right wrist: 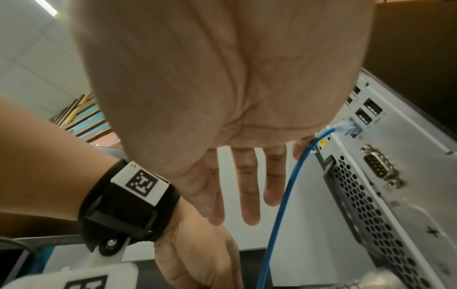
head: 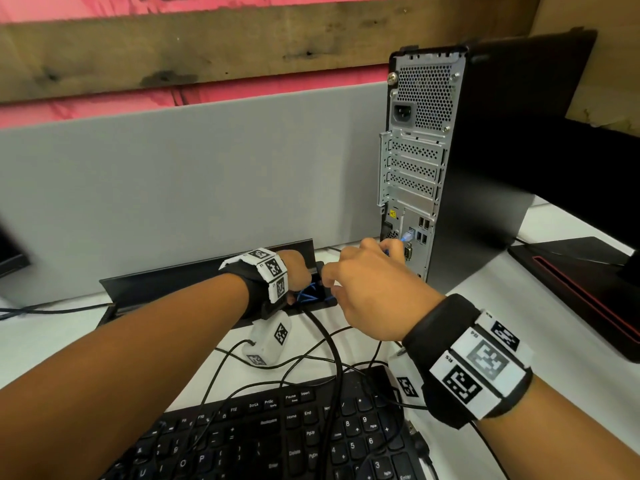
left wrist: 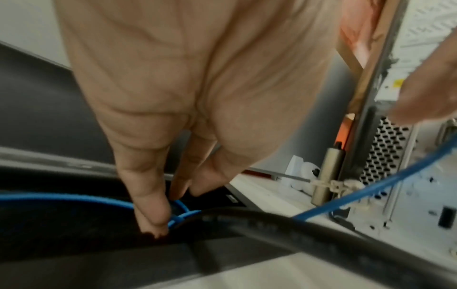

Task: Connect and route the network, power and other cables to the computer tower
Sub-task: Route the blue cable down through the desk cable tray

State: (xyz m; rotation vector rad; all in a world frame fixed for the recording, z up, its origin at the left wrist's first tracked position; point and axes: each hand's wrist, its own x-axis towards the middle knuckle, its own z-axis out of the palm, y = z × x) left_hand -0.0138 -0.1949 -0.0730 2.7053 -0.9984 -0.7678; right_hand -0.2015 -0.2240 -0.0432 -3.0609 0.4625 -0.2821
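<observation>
The black computer tower (head: pixel 485 168) stands at the right with its silver rear panel (right wrist: pixel 371 195) facing me. A blue network cable (right wrist: pixel 279 205) is plugged into its network port (head: pixel 409 234), its clear plug (right wrist: pixel 349 127) seated. The cable runs down into a dark cable tray (head: pixel 207 271) in the desk. My left hand (head: pixel 299 271) reaches into that tray and pinches a loop of the blue cable (left wrist: pixel 178 212) between its fingertips (left wrist: pixel 150 211). My right hand (head: pixel 363 268) hovers by the rear panel with straight fingers (right wrist: pixel 249 195), the cable passing beside the index finger.
The tower's power socket (head: pixel 403 114) is empty. A thick black cable (head: pixel 325 337) comes out of the tray over a black keyboard (head: pixel 277 438), among thin black wires (head: pixel 242 344). A grey partition (head: pixel 173 185) closes the back; a monitor base (head: pixel 588 289) sits right.
</observation>
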